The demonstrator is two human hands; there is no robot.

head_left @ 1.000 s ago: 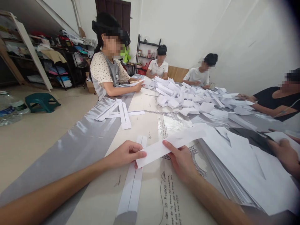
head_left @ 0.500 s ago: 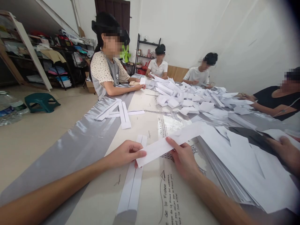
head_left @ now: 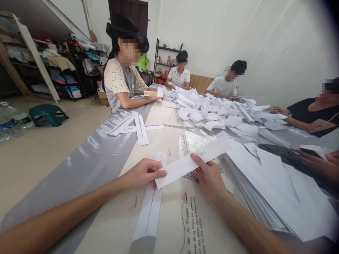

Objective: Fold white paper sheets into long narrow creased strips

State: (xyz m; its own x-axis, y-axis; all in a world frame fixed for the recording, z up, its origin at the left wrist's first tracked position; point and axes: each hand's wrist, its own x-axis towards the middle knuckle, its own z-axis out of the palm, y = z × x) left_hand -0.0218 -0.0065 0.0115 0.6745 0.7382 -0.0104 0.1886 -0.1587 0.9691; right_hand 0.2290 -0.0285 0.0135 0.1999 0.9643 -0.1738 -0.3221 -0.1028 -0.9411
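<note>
A long white folded paper strip [head_left: 180, 170] is held slantwise above the table, its right end higher in view. My left hand [head_left: 144, 173] pinches the strip's left end between thumb and fingers. Around its middle right, my right hand [head_left: 210, 176] grips the same strip, thumb on top and fingers beneath. Below my left hand lies another folded paper strip [head_left: 148, 215] with a lengthwise slit, flat on the printed tablecloth [head_left: 169, 225]. To the right of my right hand is a stack of white paper sheets [head_left: 275, 190].
Several folded strips [head_left: 141, 130] lie farther along the left side. A big heap of folded white papers [head_left: 209, 109] covers the far table. Several people sit around it; at the right edge a co-worker's hand [head_left: 315, 162] holds paper. A green stool [head_left: 49, 114] stands on the floor.
My hands and the strip stay almost in place, with only a slight shift of the view. At the right edge, the co-worker's hand and paper have moved.
</note>
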